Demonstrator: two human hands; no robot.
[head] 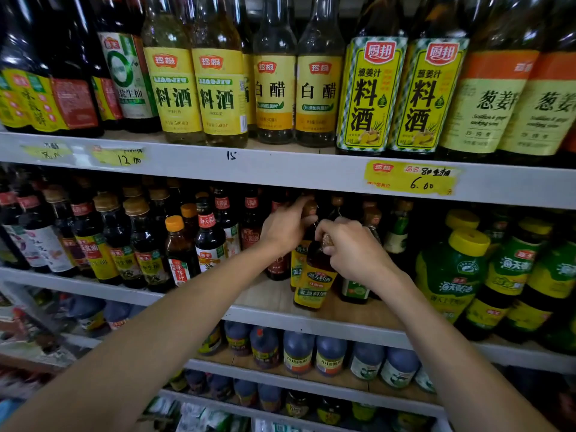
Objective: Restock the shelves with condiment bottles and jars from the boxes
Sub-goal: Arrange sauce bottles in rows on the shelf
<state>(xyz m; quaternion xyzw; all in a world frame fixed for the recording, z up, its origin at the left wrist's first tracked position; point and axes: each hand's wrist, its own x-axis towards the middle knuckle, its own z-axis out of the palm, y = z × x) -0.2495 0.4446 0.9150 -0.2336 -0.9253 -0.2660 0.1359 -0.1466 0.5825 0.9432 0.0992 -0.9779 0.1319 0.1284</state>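
Both arms reach to the middle shelf (271,296), a little to the 3 o'clock side of the centre of the view. The left hand (285,230) grips the top of the rear bottle (298,260), a dark bottle with a yellow label; its fingers (296,208) are curled closely round the neck and the brown cap. At 4 o'clock from it, almost touching, the right hand (355,254) holds the front bottle (314,285) by the neck, with the fingers wrapped tight so that only a small part of the cap shows between them. The front bottle stands upright near the front edge of the shelf, just before the rear bottle and partly covering it. At 9 o'clock from the hands stand rows of dark sauce bottles (118,238), and at 3 o'clock stand green bottles (452,275) with yellow caps. At 12 o'clock, on the shelf above, tall cooking wine bottles (215,88) stand in a row, and a yellow price tag (411,177) is stuck on its edge.
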